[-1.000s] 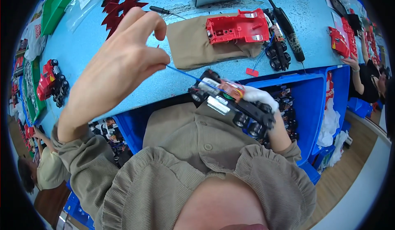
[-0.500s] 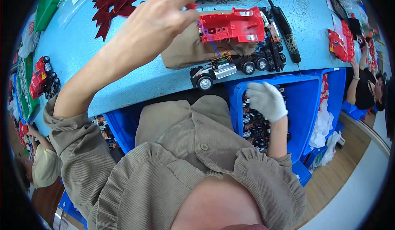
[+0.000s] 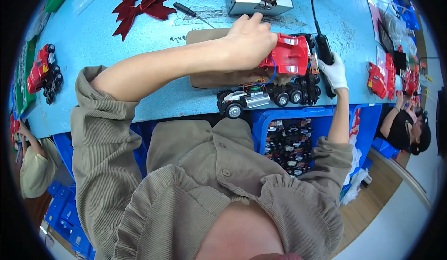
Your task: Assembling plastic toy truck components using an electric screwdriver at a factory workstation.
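My bare left hand [image 3: 251,41] is closed over the left end of a red plastic toy truck shell [image 3: 293,57], its fingers bent and partly hidden. The shell lies with its hollow side up on a brown cloth pad [image 3: 205,80]. A blue wire links it to the truck chassis [image 3: 251,99], which rests on its black wheels along the table's near edge. My right hand [image 3: 336,71], in a white glove, is wrapped around a corded black electric screwdriver [image 3: 322,48] standing just right of the shell. Whatever lies under the left palm is hidden.
A metal box-like device [image 3: 258,2] stands at the back. Dark red bows [image 3: 144,4] and a thin screwdriver [image 3: 186,10] lie left of it. A finished-looking truck [image 3: 44,71] sits far left. Below the edge, a blue bin [image 3: 260,130] holds several chassis. People work at both sides.
My left hand has come down and right onto the shell; the small red piece in its fingers no longer shows. My gloved right hand has risen from above the bin and taken hold of the electric screwdriver.
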Demonstrator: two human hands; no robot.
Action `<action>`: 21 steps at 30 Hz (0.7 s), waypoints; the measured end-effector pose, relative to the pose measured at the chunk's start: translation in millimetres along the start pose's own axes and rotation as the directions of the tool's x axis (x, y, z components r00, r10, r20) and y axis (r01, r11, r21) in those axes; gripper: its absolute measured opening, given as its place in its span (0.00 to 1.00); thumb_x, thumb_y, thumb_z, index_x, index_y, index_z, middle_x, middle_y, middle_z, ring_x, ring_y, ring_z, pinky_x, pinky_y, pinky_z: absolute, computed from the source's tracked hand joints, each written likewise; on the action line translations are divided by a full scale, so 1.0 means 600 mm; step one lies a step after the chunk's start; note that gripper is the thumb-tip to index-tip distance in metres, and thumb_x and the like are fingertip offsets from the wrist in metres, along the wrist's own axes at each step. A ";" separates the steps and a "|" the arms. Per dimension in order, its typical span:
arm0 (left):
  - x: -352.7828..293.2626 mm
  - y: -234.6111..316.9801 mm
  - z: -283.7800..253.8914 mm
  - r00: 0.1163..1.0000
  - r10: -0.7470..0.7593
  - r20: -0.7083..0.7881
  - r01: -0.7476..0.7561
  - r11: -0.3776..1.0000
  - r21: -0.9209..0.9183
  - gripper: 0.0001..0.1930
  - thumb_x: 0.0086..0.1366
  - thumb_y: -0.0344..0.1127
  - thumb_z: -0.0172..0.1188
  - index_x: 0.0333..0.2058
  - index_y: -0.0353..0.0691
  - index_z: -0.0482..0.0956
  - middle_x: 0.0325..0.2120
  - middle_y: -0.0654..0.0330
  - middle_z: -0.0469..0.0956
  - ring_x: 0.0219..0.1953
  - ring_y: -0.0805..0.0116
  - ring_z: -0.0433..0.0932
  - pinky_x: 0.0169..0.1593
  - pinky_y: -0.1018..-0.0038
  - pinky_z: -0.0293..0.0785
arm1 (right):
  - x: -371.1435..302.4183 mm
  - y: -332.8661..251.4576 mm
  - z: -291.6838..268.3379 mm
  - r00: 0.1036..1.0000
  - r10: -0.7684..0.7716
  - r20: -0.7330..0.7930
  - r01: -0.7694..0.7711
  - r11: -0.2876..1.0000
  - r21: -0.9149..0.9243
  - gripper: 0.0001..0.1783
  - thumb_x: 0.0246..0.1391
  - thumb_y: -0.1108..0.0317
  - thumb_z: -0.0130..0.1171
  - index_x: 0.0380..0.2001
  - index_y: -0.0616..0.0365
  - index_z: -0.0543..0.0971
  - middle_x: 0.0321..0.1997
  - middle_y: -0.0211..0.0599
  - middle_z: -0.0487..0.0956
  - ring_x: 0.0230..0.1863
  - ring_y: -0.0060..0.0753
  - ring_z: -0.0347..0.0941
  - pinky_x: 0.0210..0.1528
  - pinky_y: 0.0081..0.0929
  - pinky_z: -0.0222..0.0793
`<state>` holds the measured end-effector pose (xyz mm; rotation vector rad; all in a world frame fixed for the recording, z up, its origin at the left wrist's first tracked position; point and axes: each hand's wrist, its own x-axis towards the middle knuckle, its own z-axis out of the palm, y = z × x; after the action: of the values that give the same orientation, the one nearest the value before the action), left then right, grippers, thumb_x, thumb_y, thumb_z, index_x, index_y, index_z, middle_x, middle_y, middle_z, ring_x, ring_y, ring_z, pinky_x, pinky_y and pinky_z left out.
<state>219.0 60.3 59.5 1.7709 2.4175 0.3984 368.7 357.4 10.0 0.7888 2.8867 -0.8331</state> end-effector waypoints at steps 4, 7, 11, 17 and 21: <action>0.008 -0.005 -0.018 0.986 -0.053 0.155 0.073 0.990 -0.123 0.06 0.46 0.29 0.59 0.25 0.33 0.78 0.33 0.51 0.76 0.38 0.55 0.75 0.41 0.66 0.72 | 0.002 0.024 -0.037 0.984 0.014 -0.180 -0.028 0.997 -0.075 0.21 0.41 0.67 0.65 0.40 0.64 0.73 0.33 0.34 0.76 0.32 0.23 0.69 0.37 0.22 0.66; 0.010 -0.014 -0.021 0.960 -0.060 0.272 0.114 0.976 -0.187 0.06 0.47 0.29 0.58 0.24 0.33 0.77 0.33 0.50 0.75 0.37 0.55 0.75 0.40 0.65 0.73 | -0.003 0.021 -0.127 0.806 -0.017 -0.592 0.036 0.999 0.020 0.17 0.43 0.67 0.63 0.38 0.60 0.75 0.31 0.32 0.75 0.32 0.23 0.69 0.36 0.23 0.66; -0.003 -0.022 -0.014 0.984 0.035 0.172 0.011 0.965 -0.262 0.06 0.47 0.29 0.57 0.25 0.33 0.77 0.32 0.48 0.75 0.36 0.55 0.75 0.37 0.65 0.74 | -0.006 -0.109 -0.221 0.766 0.236 -0.598 0.526 0.306 0.794 0.12 0.42 0.67 0.56 0.31 0.60 0.75 0.20 0.30 0.69 0.21 0.27 0.66 0.26 0.24 0.63; -0.002 -0.023 -0.009 0.986 0.039 0.160 0.000 0.971 -0.238 0.06 0.48 0.29 0.56 0.26 0.33 0.77 0.35 0.47 0.73 0.36 0.53 0.75 0.38 0.64 0.73 | 0.085 -0.266 -0.165 0.834 -0.074 -0.547 0.537 -0.122 0.835 0.11 0.39 0.61 0.53 0.21 0.58 0.72 0.13 0.26 0.64 0.16 0.29 0.61 0.24 0.27 0.60; -0.007 -0.030 0.003 0.994 0.067 0.091 -0.044 0.970 -0.238 0.08 0.51 0.31 0.54 0.29 0.34 0.76 0.33 0.48 0.75 0.34 0.52 0.76 0.35 0.63 0.74 | 0.144 -0.375 -0.069 0.780 -0.386 -0.492 0.532 -0.003 0.847 0.10 0.45 0.63 0.50 0.18 0.58 0.69 0.14 0.29 0.67 0.17 0.30 0.64 0.26 0.29 0.62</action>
<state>204.4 51.3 52.3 1.7147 2.1564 0.5646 189.7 254.6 141.1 -0.3817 2.2152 -2.9733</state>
